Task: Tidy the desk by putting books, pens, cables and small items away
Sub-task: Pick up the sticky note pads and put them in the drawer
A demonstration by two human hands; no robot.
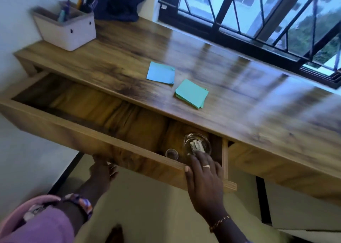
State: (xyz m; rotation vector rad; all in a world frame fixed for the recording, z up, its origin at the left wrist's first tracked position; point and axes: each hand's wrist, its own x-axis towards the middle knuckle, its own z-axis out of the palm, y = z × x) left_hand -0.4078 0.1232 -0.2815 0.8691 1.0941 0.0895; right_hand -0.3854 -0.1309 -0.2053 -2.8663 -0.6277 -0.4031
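Drawer (pixel 118 132) open. Right hand (pixel 203 176) fingers straight, touching glass dish (pixel 197 144) at drawer right end. Left hand (pixel 103 169) grips drawer front underneath. Left: two note pads (pixel 191 93) at desk middle.

Both hands reach forward: left (pixel 103 171) curled, right (pixel 203 171) extended.

window (pixel 258 12) with black diagonal bars running along the far edge | dark blue cloth (pixel 118 1) hanging in the corner | white wall (pixel 16 21) standing at left | pale floor (pixel 156 215) lying below
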